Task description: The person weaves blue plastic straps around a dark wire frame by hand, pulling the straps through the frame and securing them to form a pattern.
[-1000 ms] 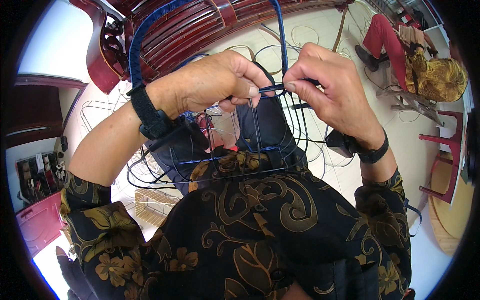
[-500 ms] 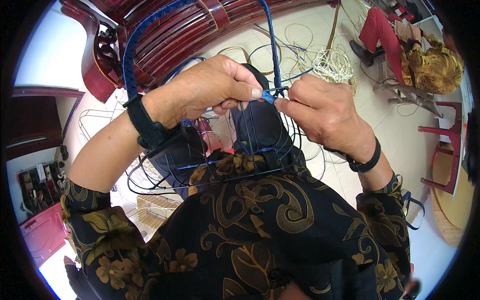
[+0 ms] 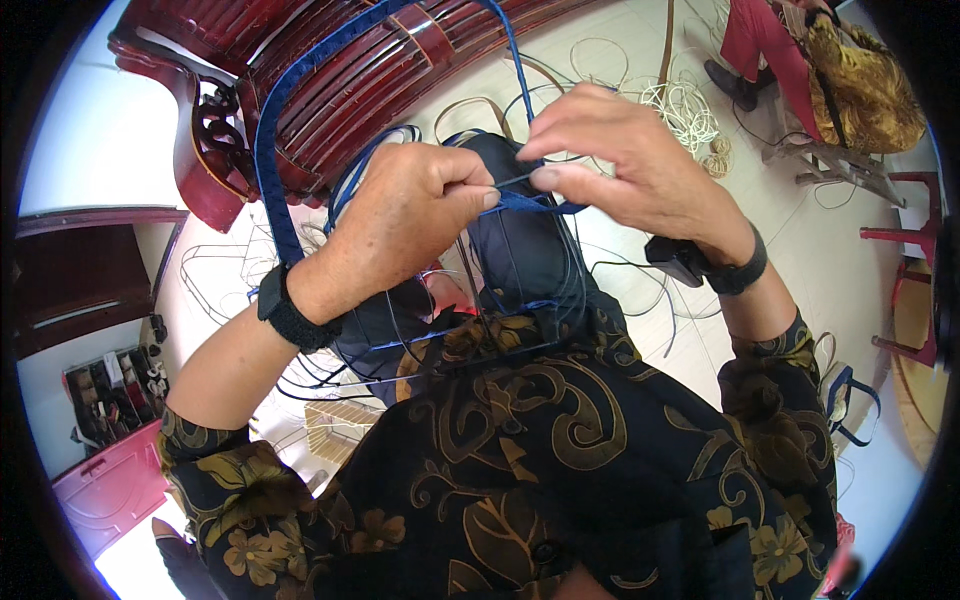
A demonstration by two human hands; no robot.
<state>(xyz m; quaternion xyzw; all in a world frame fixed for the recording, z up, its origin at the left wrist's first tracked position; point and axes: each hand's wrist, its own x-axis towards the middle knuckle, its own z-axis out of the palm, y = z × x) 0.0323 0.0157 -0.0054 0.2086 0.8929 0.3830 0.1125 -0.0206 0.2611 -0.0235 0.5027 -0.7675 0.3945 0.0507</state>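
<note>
A black wire basket frame (image 3: 470,270) rests on my lap, its tall arched handle (image 3: 268,150) wrapped in blue strip. At the frame's upper rim, my left hand (image 3: 405,210) is closed, thumb and forefinger pinching a blue strip (image 3: 535,203) against the wire. That strip stretches from the pinch toward the right, below my other hand. My right hand (image 3: 620,160) is beside the handle's right foot, thumb and fingers apart around the dark rim wire. Whether its fingertips touch the wire cannot be told.
A dark red slatted wooden bench (image 3: 350,90) stands ahead. Tangled pale cord (image 3: 685,115) lies on the tiled floor, near a seated person (image 3: 850,80) at the far right. A red stool (image 3: 910,270) stands on the right, and a pink box (image 3: 105,500) on the left.
My right hand has gone from a closed pinch on the blue strip to spread fingers, shifting slightly up and left. My left hand stays pinched, a little lower and further left.
</note>
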